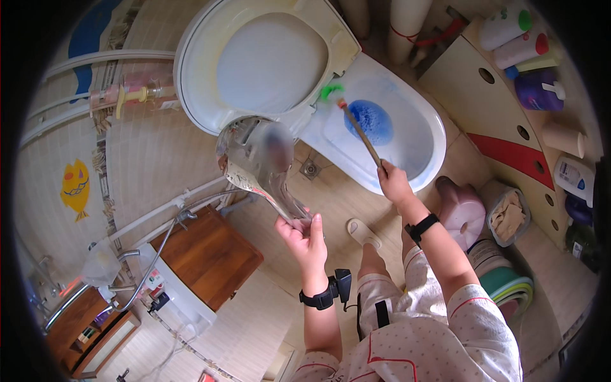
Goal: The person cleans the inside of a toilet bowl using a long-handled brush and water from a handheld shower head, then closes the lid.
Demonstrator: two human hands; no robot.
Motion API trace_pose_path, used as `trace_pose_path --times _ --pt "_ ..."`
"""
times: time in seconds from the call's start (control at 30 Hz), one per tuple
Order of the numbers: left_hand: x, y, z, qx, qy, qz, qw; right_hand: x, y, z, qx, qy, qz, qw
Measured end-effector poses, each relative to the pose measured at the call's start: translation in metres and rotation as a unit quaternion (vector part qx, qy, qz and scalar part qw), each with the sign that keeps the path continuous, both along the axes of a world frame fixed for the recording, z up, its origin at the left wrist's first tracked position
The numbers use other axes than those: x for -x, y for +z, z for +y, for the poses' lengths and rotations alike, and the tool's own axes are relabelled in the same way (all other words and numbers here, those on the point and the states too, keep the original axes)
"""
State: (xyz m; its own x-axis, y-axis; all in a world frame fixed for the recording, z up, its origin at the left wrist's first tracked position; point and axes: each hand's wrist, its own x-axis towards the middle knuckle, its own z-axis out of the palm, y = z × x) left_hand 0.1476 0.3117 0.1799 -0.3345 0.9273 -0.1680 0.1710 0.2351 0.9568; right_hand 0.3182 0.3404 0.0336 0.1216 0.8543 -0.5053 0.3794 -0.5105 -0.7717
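Observation:
My left hand (304,240) is closed around the handle of a large shiny metal water dipper (251,153), held beside the toilet. My right hand (396,183) grips the end of a toilet brush (364,135) with a long tan handle. The brush's green head is slightly blurred and sits at the back rim of the toilet bowl (438,140), by the seat hinge. Blue, foamy water (371,122) lies in the bowl. The raised seat and lid (189,67) lean back behind it. What the dipper contains, if anything, I cannot tell.
A floor drain (310,168) lies left of the bowl. On the right stand a pink plastic jug (459,213), a waste bin (509,219), stacked basins (506,285) and a shelf edge with several bottles (538,89). A brown wooden cabinet (210,254) is at the left.

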Motion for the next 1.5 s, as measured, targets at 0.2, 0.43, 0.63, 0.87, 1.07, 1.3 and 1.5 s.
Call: trace_pose_path --times 0.2,0.43,0.63,0.87,1.07,1.3,1.5 --pt "0.006 -0.012 -0.001 -0.002 0.008 -0.015 1.0 0.01 -0.009 -0.018 0.004 0.077 -0.029 0.997" --pt "0.014 -0.019 -0.009 -0.001 0.003 -0.022 1.0 0.0 0.006 -0.021 0.029 0.023 -0.005 0.999" --pt "0.011 -0.024 -0.015 0.0 0.009 -0.045 0.999 -0.004 0.009 -0.005 0.031 0.014 0.009 0.999" --pt "0.019 -0.03 -0.018 0.015 0.017 0.005 1.0 -0.013 0.008 -0.015 0.033 0.003 0.006 0.999" --pt "0.016 -0.028 -0.014 0.006 0.019 -0.006 1.0 -0.001 0.006 -0.042 0.034 0.058 0.028 0.997" --pt "0.001 -0.023 0.003 -0.004 -0.003 -0.036 0.999 0.003 0.01 -0.065 0.001 0.091 0.024 0.996" --pt "-0.02 -0.017 0.023 -0.032 -0.015 -0.048 0.998 -0.013 0.006 -0.055 0.027 0.069 0.014 0.997"
